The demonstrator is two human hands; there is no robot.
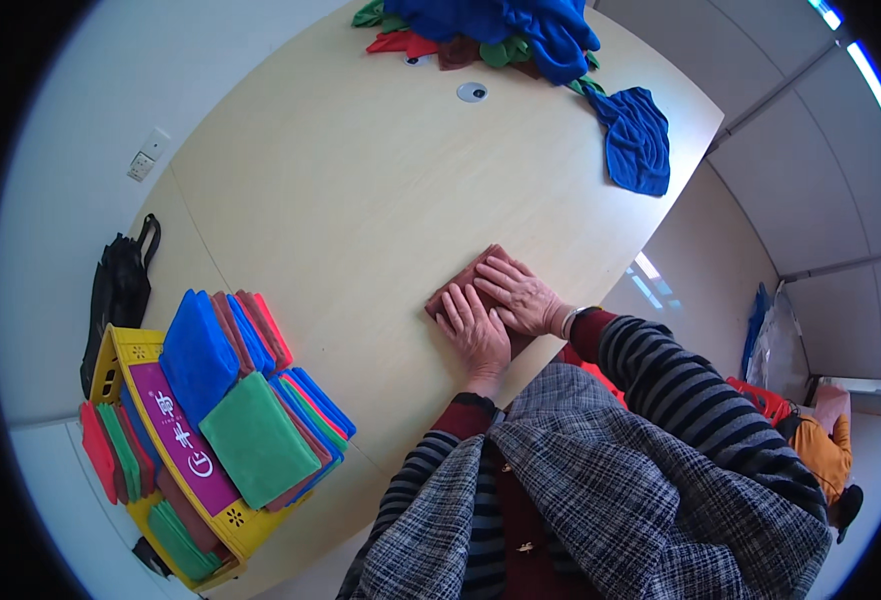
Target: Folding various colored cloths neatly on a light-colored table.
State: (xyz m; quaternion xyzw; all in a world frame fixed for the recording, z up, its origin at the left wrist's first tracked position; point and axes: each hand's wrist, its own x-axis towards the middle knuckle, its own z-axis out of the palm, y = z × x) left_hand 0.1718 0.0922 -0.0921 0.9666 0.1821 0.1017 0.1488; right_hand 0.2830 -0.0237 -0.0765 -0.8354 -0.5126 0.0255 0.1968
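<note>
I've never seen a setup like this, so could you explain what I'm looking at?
There's no machine here, just a person's bare hands. The single picture comes from a wide camera on their head, looking down, so straight edges bend near the rim. The left hand and right hand lie flat, fingers spread, on a folded brown cloth, pressing it rather than gripping it. It rests on a pale table. At the far end is a loose heap of cloths, with a blue cloth trailing to the right. At left, a yellow basket holds folded cloths.
</note>
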